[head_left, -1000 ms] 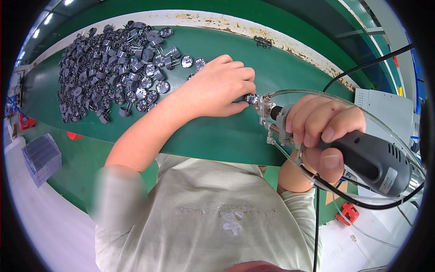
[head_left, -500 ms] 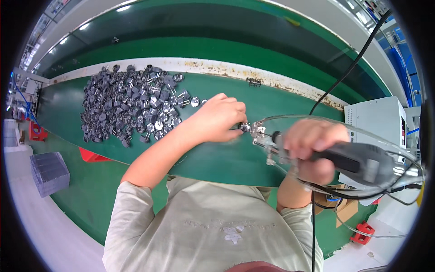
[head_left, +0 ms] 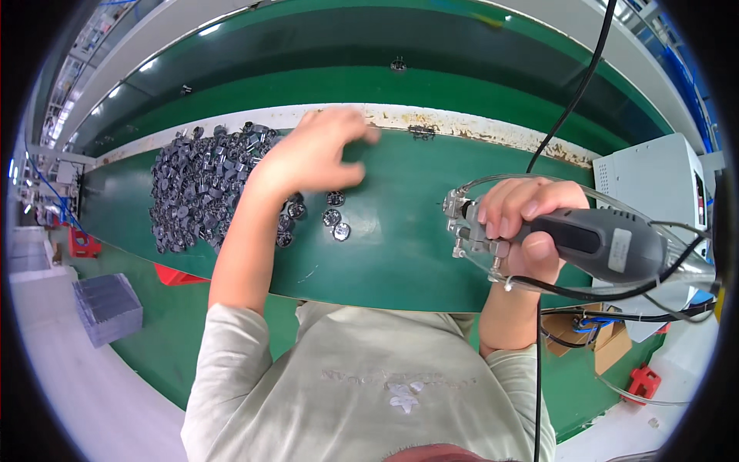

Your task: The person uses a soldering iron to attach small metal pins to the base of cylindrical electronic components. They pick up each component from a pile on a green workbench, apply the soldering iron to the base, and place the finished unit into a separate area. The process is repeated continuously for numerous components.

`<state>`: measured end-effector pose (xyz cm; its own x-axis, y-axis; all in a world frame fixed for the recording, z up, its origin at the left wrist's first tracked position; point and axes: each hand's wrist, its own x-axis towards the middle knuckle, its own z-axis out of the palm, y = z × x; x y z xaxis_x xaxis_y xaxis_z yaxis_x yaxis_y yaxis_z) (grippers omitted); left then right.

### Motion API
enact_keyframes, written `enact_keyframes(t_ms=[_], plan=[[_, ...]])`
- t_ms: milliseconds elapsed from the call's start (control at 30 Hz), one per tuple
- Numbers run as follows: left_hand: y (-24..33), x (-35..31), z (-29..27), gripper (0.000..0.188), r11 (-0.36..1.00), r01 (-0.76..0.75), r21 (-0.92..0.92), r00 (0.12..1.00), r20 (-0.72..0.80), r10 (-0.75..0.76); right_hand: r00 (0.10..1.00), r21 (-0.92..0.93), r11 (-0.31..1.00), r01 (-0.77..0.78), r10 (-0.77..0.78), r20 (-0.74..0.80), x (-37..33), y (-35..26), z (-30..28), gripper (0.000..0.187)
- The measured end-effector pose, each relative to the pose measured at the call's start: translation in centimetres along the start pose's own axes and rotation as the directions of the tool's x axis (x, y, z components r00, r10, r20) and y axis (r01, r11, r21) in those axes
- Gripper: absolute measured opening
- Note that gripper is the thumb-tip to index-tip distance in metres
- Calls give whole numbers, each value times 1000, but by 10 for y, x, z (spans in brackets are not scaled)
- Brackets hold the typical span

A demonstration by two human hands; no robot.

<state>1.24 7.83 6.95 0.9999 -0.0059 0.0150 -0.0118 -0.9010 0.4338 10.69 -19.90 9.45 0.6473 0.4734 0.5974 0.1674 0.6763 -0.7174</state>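
the left hand (head_left: 312,158), blurred, fingers spread, is nearer the loose parts (head_left: 341,231), which lie on the table (head_left: 392,269) just bodyward of it, right of the pile (head_left: 202,185); the right hand (head_left: 531,212) grips the tool (head_left: 604,240), which points left.

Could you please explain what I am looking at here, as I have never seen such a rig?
There is no robot: a person works with bare hands, seen from above through a wide fisheye camera worn on the head, so straight edges look curved. On the green table lies a pile of small dark parts, with a few loose discs beside it. The right hand grips a dark grey tool with metal fittings in front. The left hand is open and blurred, with nothing visible in it.
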Motion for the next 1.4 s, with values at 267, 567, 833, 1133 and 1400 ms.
enact_keyframes(t_ms=[267, 567, 833, 1133, 1400], plan=[[-7, -19, 38, 18, 981, 44, -188, 999, -9, -46, 998, 51, 998, -25, 21, 66, 3, 2, 4, 43], [43, -11, 76, 29, 973, -114, -201, 987, -138, 87, 997, 88, 995, -55, 50, 59, 8, 6, -2, 38], [39, -18, 86, 32, 969, -193, -155, 980, -79, 183, 996, 42, 997, -59, 56, 72, 6, 13, 9, 41], [31, -15, 95, 29, 947, -215, -236, 976, -91, 199, 994, -4, 995, -101, 101, 52, 3, 16, 14, 37], [30, -15, 96, 29, 943, -220, -250, 975, -99, 201, 992, -11, 995, -99, 99, 75, 4, 18, 11, 35]])
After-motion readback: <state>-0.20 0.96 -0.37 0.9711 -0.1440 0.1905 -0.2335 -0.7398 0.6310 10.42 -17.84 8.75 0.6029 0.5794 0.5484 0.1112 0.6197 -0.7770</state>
